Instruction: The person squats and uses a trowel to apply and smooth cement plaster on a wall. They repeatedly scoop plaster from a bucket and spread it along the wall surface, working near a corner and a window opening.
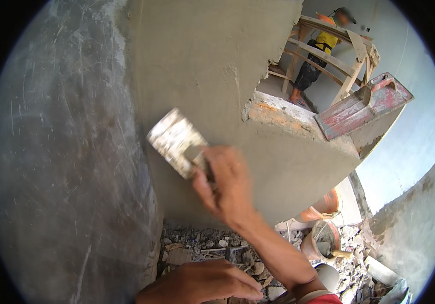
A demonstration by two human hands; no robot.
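Note:
My right hand (229,180) grips the handle of a mortar-smeared plastering trowel (173,138). Its pale, rectangular blade lies at or close to the wet grey plaster (192,61) of the low wall, near the inner corner; I cannot tell whether it touches. Motion slightly blurs this hand and the tool. My left hand (205,283) is at the lower edge, above the rubble, with its fingers stretched out and nothing visible in them. A red, mortar-stained trough-shaped tool with a handle (364,104) rests tilted on the ledge to the right.
A scratched dark grey wall (70,147) rises at left. Broken rubble (349,276) covers the floor, where a bucket (320,240) holds a yellow-handled tool beside an orange bucket (324,205). Beyond the ledge, a person in yellow (325,40) stands behind a wooden scaffold (347,68).

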